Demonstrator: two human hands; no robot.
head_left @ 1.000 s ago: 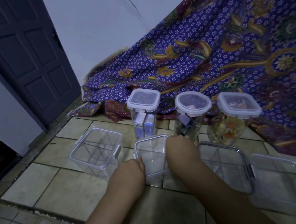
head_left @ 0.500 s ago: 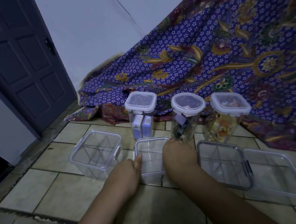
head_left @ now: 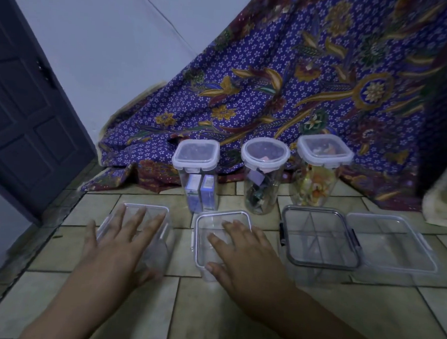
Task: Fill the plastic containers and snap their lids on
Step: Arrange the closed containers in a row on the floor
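- The left hand (head_left: 120,239) lies flat with its fingers spread on the lid of the square container (head_left: 148,206) directly beneath it.
- The right hand (head_left: 241,250) rests with relaxed, slightly parted fingers on the small container (head_left: 222,214) under it, thumb at the near corner.
- Both boxes look empty. Each hand is nearest its own box, whose side latches sit just beside the palm.
- Three filled jars (head_left: 264,156) stand on the floor beyond the fingertips.

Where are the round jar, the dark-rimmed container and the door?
round jar (head_left: 261,192), head view, clear side wall.
dark-rimmed container (head_left: 317,236), head view, middle of lid.
door (head_left: 25,133), head view, lower panel.
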